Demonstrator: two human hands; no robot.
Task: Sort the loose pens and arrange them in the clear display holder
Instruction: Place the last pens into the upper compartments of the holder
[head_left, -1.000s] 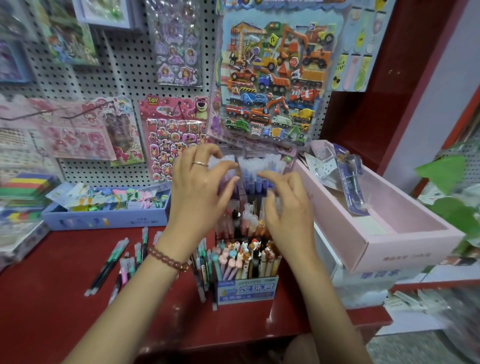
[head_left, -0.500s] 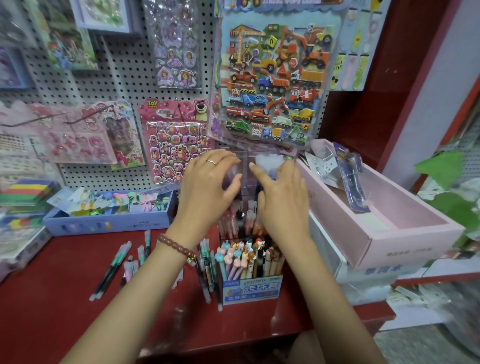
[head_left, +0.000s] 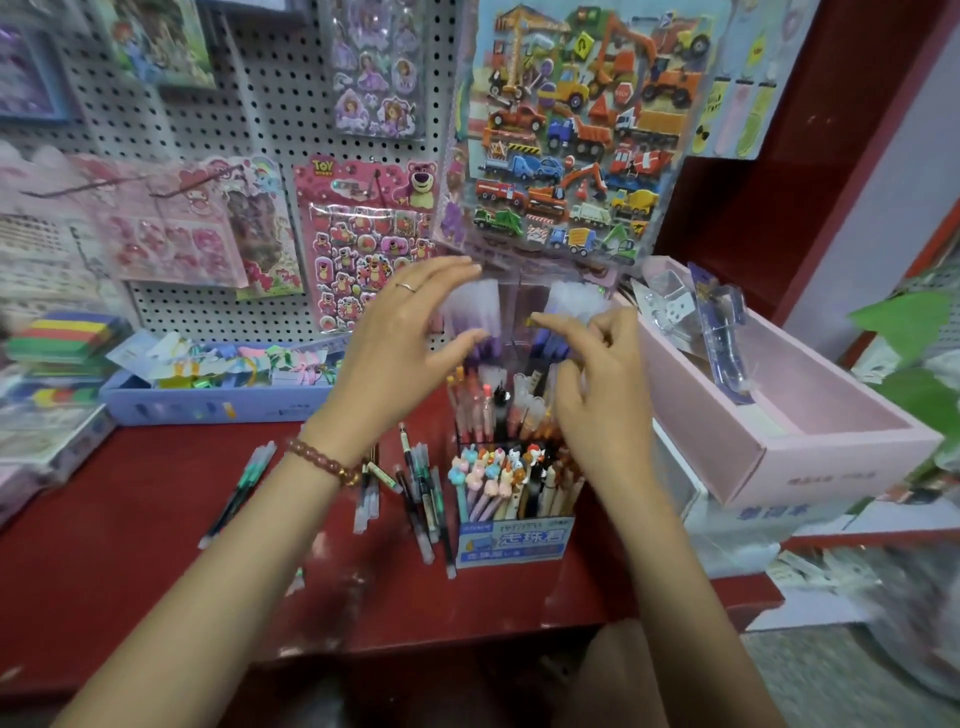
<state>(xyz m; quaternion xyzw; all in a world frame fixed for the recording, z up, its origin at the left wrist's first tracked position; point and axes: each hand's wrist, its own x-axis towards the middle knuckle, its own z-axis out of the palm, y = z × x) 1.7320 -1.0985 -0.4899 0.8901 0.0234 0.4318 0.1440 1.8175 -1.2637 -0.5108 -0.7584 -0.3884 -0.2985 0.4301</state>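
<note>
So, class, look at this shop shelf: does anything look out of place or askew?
Yes. Several loose pens lie scattered at mixed angles on the red shelf, left of the clear holder, not sorted yet. On the right, the pink box sits tilted on the white boxes beneath it.

Loose pens (head_left: 422, 496) lie scattered (some green) beside the upright clear display holder (head_left: 514, 306).

Left of display holder (head_left: 511, 322): loose pens (head_left: 423, 493); right, box (head_left: 831, 467), perhaps touching.
</note>
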